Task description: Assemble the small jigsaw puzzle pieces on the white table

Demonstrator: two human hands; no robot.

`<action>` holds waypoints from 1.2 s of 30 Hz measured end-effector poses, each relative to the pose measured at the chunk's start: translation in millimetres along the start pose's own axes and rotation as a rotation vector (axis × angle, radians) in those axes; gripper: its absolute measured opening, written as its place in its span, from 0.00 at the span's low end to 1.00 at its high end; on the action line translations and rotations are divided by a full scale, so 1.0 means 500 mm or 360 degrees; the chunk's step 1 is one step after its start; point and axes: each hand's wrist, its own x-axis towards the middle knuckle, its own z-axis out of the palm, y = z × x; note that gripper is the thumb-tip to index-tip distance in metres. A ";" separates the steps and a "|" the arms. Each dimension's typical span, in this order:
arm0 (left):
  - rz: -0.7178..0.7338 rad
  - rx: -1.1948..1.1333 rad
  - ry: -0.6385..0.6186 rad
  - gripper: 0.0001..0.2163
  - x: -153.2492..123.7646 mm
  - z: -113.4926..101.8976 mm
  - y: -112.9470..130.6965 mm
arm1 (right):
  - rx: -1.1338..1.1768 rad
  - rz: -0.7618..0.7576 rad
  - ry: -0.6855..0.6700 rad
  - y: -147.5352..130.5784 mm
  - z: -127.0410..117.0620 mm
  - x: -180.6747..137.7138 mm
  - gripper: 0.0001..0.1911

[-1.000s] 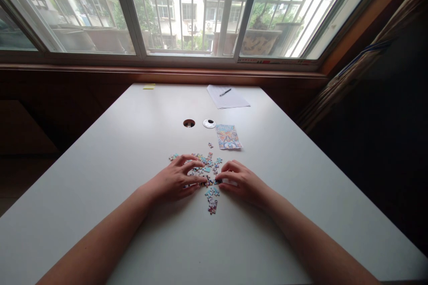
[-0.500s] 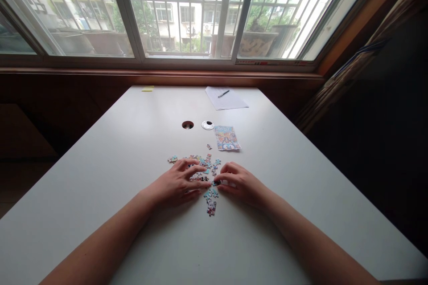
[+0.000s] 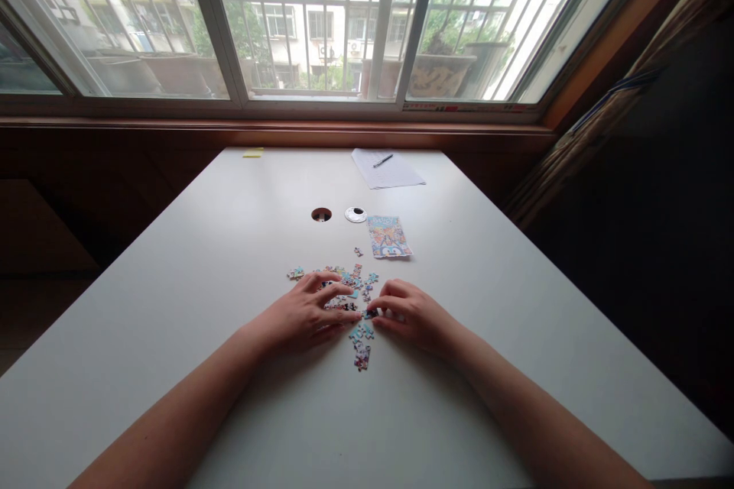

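Small jigsaw puzzle pieces (image 3: 349,276) lie in a loose cluster on the white table, partly covered by my left hand (image 3: 314,310). That hand is open, its fingers spread over the pieces and its index fingertip near a dark puzzle piece (image 3: 370,314). From the other side my right hand (image 3: 414,313) pinches this piece between thumb and fingers at table level. Just below the fingertips are light-blue puzzle pieces (image 3: 361,332). Closer to me lies a small group of purple and red pieces (image 3: 362,357). A lone piece (image 3: 358,251) sits above the cluster.
A colourful picture sheet (image 3: 389,237) lies beyond my right hand. Behind it are a cable hole (image 3: 321,215), its round cover (image 3: 355,215), white papers (image 3: 387,174) with a pen (image 3: 383,161), and yellow sticky notes (image 3: 253,153). A barred window (image 3: 315,23) rises behind the table (image 3: 172,267).
Almost nothing differs. Both hands stay in the same place at the pieces, the right fingers still closed on the dark piece.
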 end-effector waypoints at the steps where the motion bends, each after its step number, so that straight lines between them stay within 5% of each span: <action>1: -0.0001 0.0001 0.0000 0.19 0.000 0.001 0.000 | -0.0006 0.0006 -0.0003 -0.001 0.000 0.000 0.08; 36: 0.0023 -0.0017 0.0039 0.19 0.001 0.001 -0.003 | -0.0041 0.0025 0.0021 -0.018 -0.003 0.009 0.08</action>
